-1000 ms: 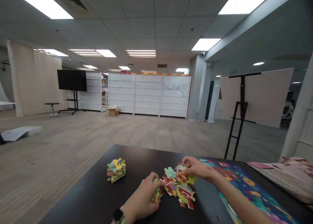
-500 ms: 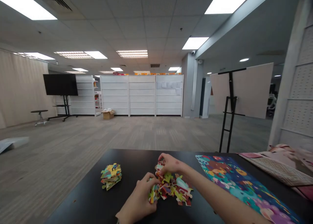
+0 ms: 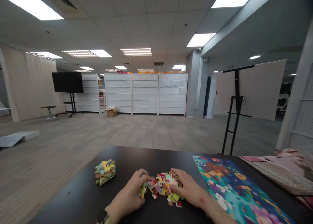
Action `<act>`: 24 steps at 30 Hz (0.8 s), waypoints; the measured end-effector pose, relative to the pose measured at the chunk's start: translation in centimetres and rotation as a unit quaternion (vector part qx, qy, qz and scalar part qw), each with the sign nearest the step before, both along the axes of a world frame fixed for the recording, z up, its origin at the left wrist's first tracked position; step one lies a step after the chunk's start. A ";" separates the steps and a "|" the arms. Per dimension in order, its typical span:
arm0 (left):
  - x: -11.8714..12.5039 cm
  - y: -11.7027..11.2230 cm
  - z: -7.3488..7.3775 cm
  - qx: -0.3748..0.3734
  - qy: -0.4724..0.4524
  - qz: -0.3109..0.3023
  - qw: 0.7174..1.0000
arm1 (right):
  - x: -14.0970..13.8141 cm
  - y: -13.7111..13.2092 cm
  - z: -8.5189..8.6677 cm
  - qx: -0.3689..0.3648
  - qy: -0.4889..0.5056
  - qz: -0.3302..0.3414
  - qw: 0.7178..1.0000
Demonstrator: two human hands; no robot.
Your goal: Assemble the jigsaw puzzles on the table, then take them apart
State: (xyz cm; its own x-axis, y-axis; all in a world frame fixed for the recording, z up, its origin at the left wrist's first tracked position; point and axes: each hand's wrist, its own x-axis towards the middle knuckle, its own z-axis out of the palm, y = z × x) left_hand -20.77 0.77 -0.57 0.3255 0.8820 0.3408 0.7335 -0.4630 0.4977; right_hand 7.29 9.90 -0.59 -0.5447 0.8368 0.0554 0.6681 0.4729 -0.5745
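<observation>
Several loose jigsaw pieces point(image 3: 162, 186) in bright colours lie in a heap on the black table point(image 3: 73, 188). My left hand point(image 3: 128, 194) presses against the heap's left side, with a few pieces pinched in its fingers. My right hand point(image 3: 187, 188) curves over the right side, fingertips on the pieces. Left of the hands sits a neat stack of jigsaw pieces point(image 3: 105, 172), touched by neither. To the right lies a colourful printed puzzle picture sheet point(image 3: 234, 185), just beyond my right hand. A dark wristwatch point(image 3: 102, 217) shows on my left wrist.
A patterned cloth point(image 3: 276, 172) lies at the table's right end. Beyond the table edge are a carpeted floor, a black easel with a large board point(image 3: 237, 100), white shelving point(image 3: 145, 93), a wall screen on a stand point(image 3: 67, 82) and a cardboard box point(image 3: 111, 112).
My right hand has moved down from the heap's top onto its right side. The heap looks drawn tighter between my hands. The view has shifted slightly and leveled.
</observation>
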 end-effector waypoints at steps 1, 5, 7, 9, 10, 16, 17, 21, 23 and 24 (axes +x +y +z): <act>-0.2 0.1 0.1 -0.004 -0.002 0.006 1.000 | -0.2 -0.3 0.1 0.010 0.013 0.005 1.000; -1.1 0.2 0.3 -0.056 0.013 0.018 0.998 | -0.4 -0.9 0.8 -0.002 0.057 -0.004 0.998; -1.4 0.1 0.4 -0.082 0.026 0.024 0.996 | -0.4 -1.0 0.9 -0.020 0.071 -0.016 0.997; -1.4 0.1 0.4 -0.093 0.036 0.029 0.995 | -0.4 -1.1 1.2 -0.034 0.086 -0.010 0.996; -1.2 0.2 0.5 -0.095 0.041 0.030 0.994 | -0.4 -1.2 1.3 -0.035 0.097 -0.005 0.995; -0.7 1.4 0.7 -0.119 0.065 0.078 0.988 | -0.8 -1.2 1.8 0.010 0.168 -0.024 0.986; -0.8 1.5 0.8 -0.125 0.067 0.091 0.986 | -0.7 -0.9 1.7 0.017 0.180 -0.030 0.983; -1.1 1.5 0.8 -0.129 0.061 0.124 0.982 | -0.1 0.2 1.2 0.024 0.212 -0.058 0.975; -1.2 1.3 0.7 -0.122 0.048 0.128 0.983 | 0.2 0.4 1.2 0.038 0.208 -0.072 0.975; -1.2 1.2 0.7 -0.116 0.040 0.126 0.984 | 0.3 0.4 1.3 0.052 0.201 -0.072 0.976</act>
